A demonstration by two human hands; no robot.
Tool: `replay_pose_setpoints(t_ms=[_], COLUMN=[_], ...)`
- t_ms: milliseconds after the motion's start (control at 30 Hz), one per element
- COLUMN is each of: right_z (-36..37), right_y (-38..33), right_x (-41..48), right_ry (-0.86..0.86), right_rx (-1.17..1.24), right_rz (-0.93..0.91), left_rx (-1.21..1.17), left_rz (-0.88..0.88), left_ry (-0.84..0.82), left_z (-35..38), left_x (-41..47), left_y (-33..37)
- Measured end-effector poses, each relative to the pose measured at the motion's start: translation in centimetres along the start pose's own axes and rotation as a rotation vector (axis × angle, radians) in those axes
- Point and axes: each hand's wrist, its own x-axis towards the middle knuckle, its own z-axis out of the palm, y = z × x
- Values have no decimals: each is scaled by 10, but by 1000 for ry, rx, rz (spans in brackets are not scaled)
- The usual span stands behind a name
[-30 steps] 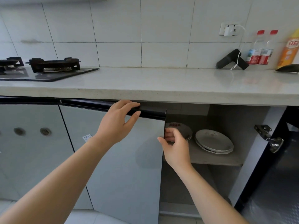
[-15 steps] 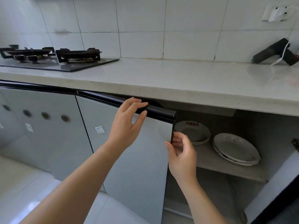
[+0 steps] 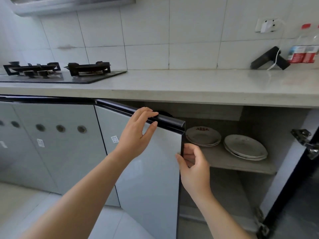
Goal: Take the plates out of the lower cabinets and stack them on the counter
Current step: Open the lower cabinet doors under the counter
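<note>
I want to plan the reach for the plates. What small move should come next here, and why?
Probably swing the cabinet door wider. The left hand grips its black handle rail, the right hand pinches its free edge, and it stands only partly open, close in front of the left plate stack.

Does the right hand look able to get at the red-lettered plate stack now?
Probably yes: the right hand, holding the door by its edge, is in front of the shelf, and nothing lies between it and the red-lettered plate stack once it lets go.
</note>
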Motion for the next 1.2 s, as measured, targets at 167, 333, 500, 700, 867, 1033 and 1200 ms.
replay_pose_setpoints(t_ms=[167, 333, 500, 700, 867, 1033, 1200], right_z=[1, 1, 2, 7, 13, 22, 29], right_y=[-14, -30, -37, -44, -49, -54, -55], right_x=[-18, -26, -33, -46, -57, -67, -73], right_ry=[-14, -45, -96, -142, -209, -259, -263], right_rx=[9, -46, -43, 22, 42, 56, 66], right_rz=[6, 19, 39, 33, 26, 6, 9], left_rx=[-16, -31, -23, -47, -105, -149, -121], left_rz=[9, -7, -6, -27, -33, -38, -56], left_ry=[-37, -59, -75, -93, -81, -51, -73], left_z=[-17, -26, -36, -49, -61, -73, -83], left_x=[-11, -19, -26, -36, -47, -61, -68], left_y=[-1, -1, 0, -2, -9, -13, -13])
